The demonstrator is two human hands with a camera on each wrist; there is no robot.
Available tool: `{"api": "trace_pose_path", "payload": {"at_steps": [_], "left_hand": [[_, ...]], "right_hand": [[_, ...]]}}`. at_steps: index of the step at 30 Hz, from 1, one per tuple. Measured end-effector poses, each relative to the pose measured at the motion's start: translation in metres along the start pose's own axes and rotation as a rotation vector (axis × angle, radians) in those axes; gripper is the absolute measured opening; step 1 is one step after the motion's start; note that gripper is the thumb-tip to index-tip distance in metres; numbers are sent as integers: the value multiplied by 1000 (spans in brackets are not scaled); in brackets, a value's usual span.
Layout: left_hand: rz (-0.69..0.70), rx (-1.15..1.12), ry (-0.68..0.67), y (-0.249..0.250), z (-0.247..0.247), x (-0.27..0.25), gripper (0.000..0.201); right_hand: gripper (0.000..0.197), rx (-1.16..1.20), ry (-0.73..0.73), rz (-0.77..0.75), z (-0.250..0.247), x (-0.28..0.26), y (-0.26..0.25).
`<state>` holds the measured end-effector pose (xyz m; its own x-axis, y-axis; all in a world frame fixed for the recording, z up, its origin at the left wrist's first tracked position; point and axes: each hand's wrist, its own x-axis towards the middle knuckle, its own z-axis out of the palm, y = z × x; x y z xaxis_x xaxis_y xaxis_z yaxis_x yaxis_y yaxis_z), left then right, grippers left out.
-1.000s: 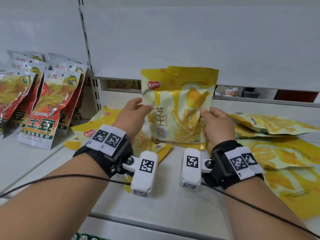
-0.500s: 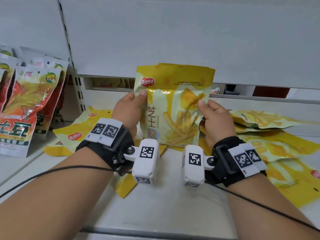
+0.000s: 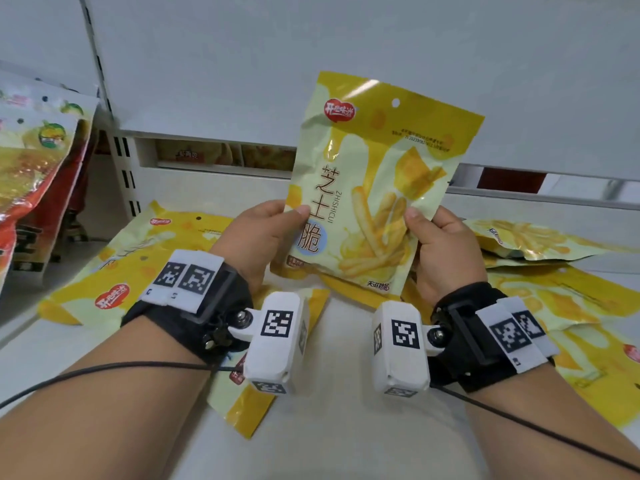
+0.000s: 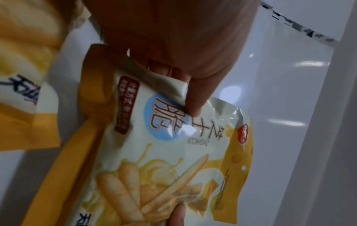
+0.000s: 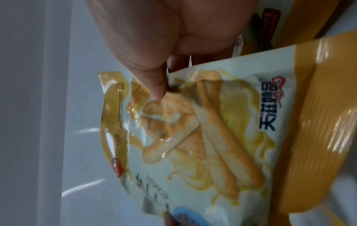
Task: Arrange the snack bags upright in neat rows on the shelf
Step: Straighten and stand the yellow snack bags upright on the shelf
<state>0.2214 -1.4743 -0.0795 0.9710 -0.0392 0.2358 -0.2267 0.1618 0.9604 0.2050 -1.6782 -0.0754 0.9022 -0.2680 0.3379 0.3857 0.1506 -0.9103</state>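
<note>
Both hands pinch one glossy yellow cheese-stick snack bag (image 3: 377,188) by its lower side edges, the left hand (image 3: 258,237) and right hand (image 3: 445,251) with thumbs on its front, holding it upright above the middle of the white shelf (image 3: 332,427). The slick film could slip. Set on the flat yellow bags (image 3: 138,268) beneath, it would likely topple.

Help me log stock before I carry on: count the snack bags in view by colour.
Held yellow bag, pinched by left hand and right hand: 1
Flat yellow bags on the shelf: about 7, overlapping
Red-orange bags, standing at left: at least 2
Total: about 10
</note>
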Motion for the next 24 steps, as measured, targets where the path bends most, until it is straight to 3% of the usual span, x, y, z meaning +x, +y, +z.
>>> {"api": "trace_pose_path", "payload": {"at_steps": [5,12,15,17,18,21,24], "left_hand": [[10,-6,38,-1,-6,-1,17],[9,-89,90,-2,-11,-2,16],[15,-106,111,-3,-11,-1,17],[24,-120,146,-3,-13,0,18],[26,-125,156,-3,-14,1,18],[8,-135,137,-3,-13,-1,20],[-28,-163,46,-1,-13,-4,33]], "right_hand": [[12,51,-83,-16,4,-3,2],[28,-8,-70,-30,7,-5,6],[20,5,-76,-21,7,-5,7],[6,37,-136,31,8,-5,9],[8,67,-184,64,9,-6,10],[33,107,-324,141,13,-9,13],[23,71,-279,101,16,-11,15]]}}
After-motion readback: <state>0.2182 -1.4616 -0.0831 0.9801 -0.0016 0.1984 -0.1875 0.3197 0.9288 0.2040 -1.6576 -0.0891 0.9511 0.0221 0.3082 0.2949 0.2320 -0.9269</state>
